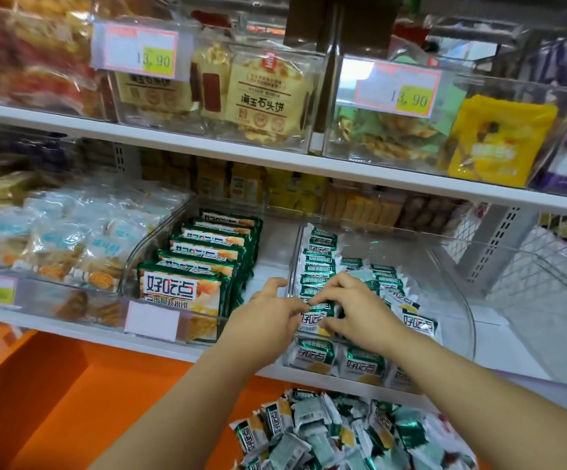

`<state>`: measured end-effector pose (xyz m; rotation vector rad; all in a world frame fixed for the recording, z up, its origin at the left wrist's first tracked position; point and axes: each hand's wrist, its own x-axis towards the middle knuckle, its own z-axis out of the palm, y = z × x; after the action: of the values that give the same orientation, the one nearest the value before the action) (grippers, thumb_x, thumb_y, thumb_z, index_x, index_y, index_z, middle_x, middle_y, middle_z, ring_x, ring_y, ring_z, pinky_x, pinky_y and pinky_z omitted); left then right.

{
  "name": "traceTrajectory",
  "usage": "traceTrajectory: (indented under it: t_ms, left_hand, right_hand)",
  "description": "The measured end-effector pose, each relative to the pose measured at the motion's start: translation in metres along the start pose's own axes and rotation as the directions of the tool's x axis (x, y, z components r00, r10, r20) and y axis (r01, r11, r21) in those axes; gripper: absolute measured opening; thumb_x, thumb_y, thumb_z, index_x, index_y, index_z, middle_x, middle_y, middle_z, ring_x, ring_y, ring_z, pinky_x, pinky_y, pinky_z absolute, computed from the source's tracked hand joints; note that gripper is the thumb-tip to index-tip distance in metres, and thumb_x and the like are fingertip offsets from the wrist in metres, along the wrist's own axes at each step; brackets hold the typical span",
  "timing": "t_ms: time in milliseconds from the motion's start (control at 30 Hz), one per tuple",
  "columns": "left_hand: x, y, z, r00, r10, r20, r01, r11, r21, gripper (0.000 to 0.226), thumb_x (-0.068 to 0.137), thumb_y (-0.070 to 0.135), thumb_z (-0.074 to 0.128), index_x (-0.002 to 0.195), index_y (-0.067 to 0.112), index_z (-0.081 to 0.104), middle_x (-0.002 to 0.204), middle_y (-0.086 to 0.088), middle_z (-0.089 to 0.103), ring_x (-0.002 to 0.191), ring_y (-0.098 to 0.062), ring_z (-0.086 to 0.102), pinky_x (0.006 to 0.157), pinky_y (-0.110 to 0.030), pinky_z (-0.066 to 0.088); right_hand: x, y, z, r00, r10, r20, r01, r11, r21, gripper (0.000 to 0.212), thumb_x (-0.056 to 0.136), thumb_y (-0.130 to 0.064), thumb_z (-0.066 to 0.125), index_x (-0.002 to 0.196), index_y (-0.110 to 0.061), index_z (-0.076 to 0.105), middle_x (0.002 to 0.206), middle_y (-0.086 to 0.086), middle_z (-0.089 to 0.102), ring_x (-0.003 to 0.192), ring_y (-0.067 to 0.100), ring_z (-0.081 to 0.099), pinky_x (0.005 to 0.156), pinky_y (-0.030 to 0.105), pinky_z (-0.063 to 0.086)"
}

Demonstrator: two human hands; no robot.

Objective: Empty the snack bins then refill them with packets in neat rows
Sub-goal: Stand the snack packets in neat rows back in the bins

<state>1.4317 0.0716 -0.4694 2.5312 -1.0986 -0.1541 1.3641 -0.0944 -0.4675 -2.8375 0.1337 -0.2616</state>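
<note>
Loose snack packets (343, 435) lie heaped below the shelf (180, 349); above, left hand (268, 313) and right hand (353, 307) both grip one green-white packet (314, 321), pinching it inside the clear bin (458, 300).

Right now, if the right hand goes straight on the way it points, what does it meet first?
Probably the left hand, which pinches the same packet from the side opposite the right hand. Fingertips nearly touch; depth unclear.

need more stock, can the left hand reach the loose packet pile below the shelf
Likely yes: the loose packet pile lies uncovered below the left hand, once it releases the packet it pinches.
</note>
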Motion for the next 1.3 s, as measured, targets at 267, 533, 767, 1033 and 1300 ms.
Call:
traceTrajectory:
  t_ms: [267, 533, 767, 1033, 1300]
  left_hand:
    - [0.001, -0.002, 0.005, 1.000, 0.005, 0.005, -0.005, 1.000, 0.026, 0.031, 0.102, 0.035, 0.040, 0.131, 0.041, 0.049, 0.155, 0.010, 0.013, 0.107, -0.015, 0.058, 0.075, -0.028, 0.047]
    - [0.003, 0.000, 0.004, 0.999, -0.024, 0.029, 0.023, 1.000, 0.012, 0.031, 0.101, 0.035, 0.042, 0.131, 0.040, 0.049, 0.155, 0.007, 0.013, 0.079, -0.010, 0.051, 0.074, -0.027, 0.045]
    - [0.004, -0.003, 0.005, 0.999, -0.015, 0.028, 0.015, 1.000, 0.010, 0.032, 0.101, 0.034, 0.043, 0.131, 0.041, 0.049, 0.155, 0.008, 0.014, 0.078, -0.011, 0.056, 0.074, -0.027, 0.048]
    - [0.006, -0.004, 0.005, 1.000, -0.017, 0.025, 0.017, 1.000, 0.020, 0.032, 0.101, 0.033, 0.044, 0.132, 0.041, 0.049, 0.154, 0.006, 0.014, 0.080, -0.011, 0.060, 0.077, -0.029, 0.051]
    - [0.006, -0.005, 0.009, 1.000, -0.017, 0.007, 0.017, 1.000, -0.001, 0.037, 0.101, 0.026, 0.042, 0.135, 0.040, 0.045, 0.154, 0.004, 0.014, 0.086, -0.013, 0.064, 0.076, -0.030, 0.053]
  right_hand:
    - [-0.008, 0.054, -0.054, 0.941, 0.274, -0.200, -0.245, 0.956, 0.160, 0.030, 0.094, -0.021, 0.057, 0.123, -0.014, 0.061, 0.123, 0.003, 0.062, 0.116, 0.019, 0.056, 0.098, 0.028, 0.040]
    - [0.004, 0.073, -0.053, 0.781, 0.574, 0.248, -0.512, 0.815, -0.273, 0.065, 0.096, -0.024, 0.054, 0.149, -0.005, 0.020, 0.151, 0.015, 0.033, 0.125, 0.029, 0.046, 0.093, 0.028, 0.042]
    - [-0.003, 0.072, -0.048, 0.828, 0.557, 0.064, -0.513, 0.800, -0.311, 0.041, 0.080, -0.032, 0.074, 0.109, -0.007, 0.060, 0.109, 0.013, 0.057, 0.093, 0.026, 0.058, 0.075, 0.034, 0.049]
    - [-0.028, 0.040, -0.080, 0.889, 0.363, -0.278, -0.337, 0.931, 0.138, 0.039, 0.082, -0.011, 0.070, 0.118, -0.017, 0.056, 0.109, 0.001, 0.064, 0.094, 0.015, 0.059, 0.079, 0.024, 0.047]
    - [-0.032, -0.003, -0.039, 0.990, 0.099, 0.103, -0.103, 0.994, 0.035, 0.045, 0.089, -0.024, 0.066, 0.131, -0.034, 0.054, 0.134, -0.012, 0.055, 0.097, 0.009, 0.065, 0.095, 0.032, 0.049]
